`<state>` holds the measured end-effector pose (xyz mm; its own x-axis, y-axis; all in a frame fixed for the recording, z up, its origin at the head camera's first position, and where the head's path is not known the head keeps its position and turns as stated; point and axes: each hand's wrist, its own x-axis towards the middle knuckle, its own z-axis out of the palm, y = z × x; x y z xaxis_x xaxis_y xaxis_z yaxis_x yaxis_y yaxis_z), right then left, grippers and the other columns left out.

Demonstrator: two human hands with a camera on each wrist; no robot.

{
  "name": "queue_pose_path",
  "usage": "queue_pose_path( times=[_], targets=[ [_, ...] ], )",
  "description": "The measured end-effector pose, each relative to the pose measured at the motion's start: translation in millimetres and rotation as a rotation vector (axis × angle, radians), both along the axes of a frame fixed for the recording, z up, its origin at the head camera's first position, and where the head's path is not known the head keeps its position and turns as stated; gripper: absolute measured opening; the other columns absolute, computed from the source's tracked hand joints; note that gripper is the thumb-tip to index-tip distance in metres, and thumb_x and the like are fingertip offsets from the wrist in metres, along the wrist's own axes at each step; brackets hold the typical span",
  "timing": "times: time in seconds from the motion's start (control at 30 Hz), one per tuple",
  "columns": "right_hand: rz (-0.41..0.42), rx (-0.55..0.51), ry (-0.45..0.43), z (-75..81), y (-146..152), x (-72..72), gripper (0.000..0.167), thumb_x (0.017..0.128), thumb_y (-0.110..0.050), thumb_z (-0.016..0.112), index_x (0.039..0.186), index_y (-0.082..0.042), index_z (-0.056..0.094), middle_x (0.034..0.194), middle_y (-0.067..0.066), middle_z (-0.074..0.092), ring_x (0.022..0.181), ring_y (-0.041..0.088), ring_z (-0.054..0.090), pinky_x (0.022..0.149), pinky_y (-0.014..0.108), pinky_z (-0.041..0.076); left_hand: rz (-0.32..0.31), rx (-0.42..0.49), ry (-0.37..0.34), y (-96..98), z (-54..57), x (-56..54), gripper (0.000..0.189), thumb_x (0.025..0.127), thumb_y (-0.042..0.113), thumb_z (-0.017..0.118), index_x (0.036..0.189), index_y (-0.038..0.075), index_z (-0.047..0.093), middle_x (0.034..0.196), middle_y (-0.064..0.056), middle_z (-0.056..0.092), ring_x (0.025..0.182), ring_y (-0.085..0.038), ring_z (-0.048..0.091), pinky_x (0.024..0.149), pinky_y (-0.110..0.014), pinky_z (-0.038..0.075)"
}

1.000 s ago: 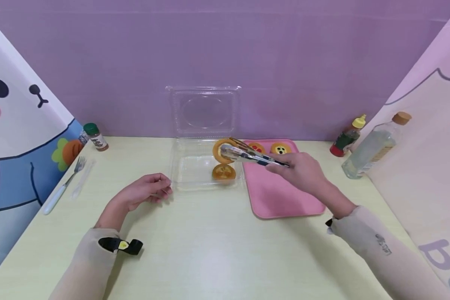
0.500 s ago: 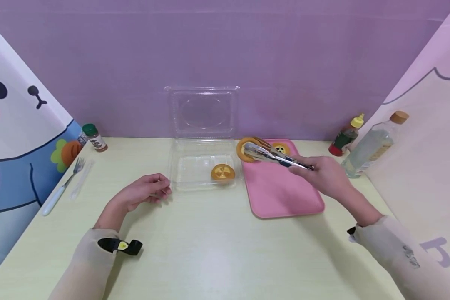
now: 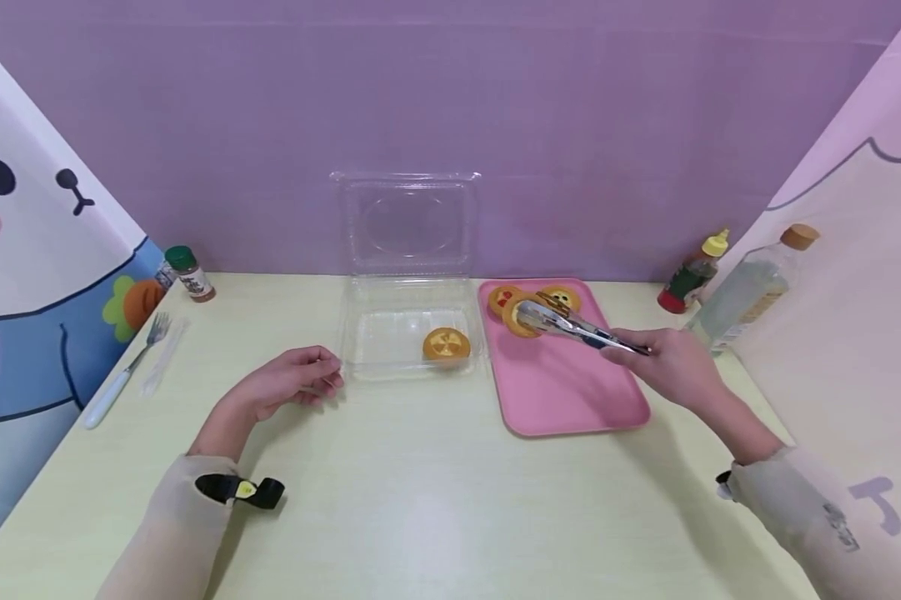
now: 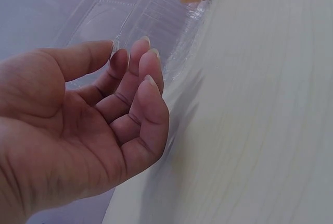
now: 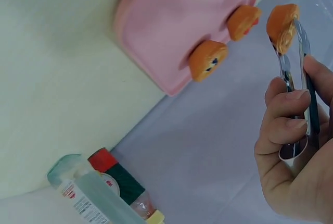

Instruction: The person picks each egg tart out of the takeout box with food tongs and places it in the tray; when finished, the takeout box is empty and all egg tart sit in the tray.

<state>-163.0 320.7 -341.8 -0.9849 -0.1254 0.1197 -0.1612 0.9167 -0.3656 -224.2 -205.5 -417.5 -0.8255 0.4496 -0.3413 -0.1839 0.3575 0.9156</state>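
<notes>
My right hand (image 3: 671, 367) grips metal tongs (image 3: 581, 332) over the pink tray (image 3: 570, 392). A round golden tart (image 5: 280, 22) with a pale centre is pinched between the tongs' tips. On the tray's far side sit a tart with red marks (image 3: 501, 298) and a tart with dark eye-like spots (image 3: 563, 296). Left of the tray, a clear plastic clamshell box (image 3: 378, 333) stands with its lid raised, one golden tart (image 3: 446, 344) inside. My left hand (image 3: 292, 382) holds its fingers loosely curled, fingertips right at the box's near left corner.
A green-capped spice jar (image 3: 191, 275), a blue-handled fork (image 3: 129, 373) and a clear plastic utensil (image 3: 165, 358) are at the left. A yellow-capped sauce bottle (image 3: 694, 273) and a corked clear bottle (image 3: 746, 292) stand at the back right. A purple backdrop (image 3: 570, 150) rises behind.
My right hand has moved right with the tongs, carrying the tart from over the clamshell box to over the tray. The left hand has stayed in place.
</notes>
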Motion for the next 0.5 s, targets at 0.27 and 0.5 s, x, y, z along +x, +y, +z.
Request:
queue_pose_path(
  times=[0.27,0.5],
  targets=[
    [-0.001,-0.039,-0.174,-10.8,3.4,-2.4,0.049,0.092,-0.044,0.070,0.128,-0.010,0.069,0.056,-0.005,0.038,0.051,0.013,0.034,0.046,0.027,0.029,0.004,0.000,0.001,-2.0,-1.1,0.8,0.037,0.105,0.033,0.052,0.117,-0.002,0.052,0.101,-0.002,0.064,0.089,-0.016,0.063,0.076,-0.030,0.053],
    [0.002,-0.072,-0.226,-15.4,2.8,-3.7,0.048,0.091,-0.040,0.072,0.126,-0.007,0.070,0.061,-0.003,0.043,0.057,0.014,0.039,0.050,0.027,0.031,0.005,0.001,0.004,-0.6,-0.9,1.8,0.038,0.105,0.033,0.052,0.119,-0.003,0.051,0.101,-0.002,0.064,0.089,-0.016,0.063,0.076,-0.030,0.053]
  ],
)
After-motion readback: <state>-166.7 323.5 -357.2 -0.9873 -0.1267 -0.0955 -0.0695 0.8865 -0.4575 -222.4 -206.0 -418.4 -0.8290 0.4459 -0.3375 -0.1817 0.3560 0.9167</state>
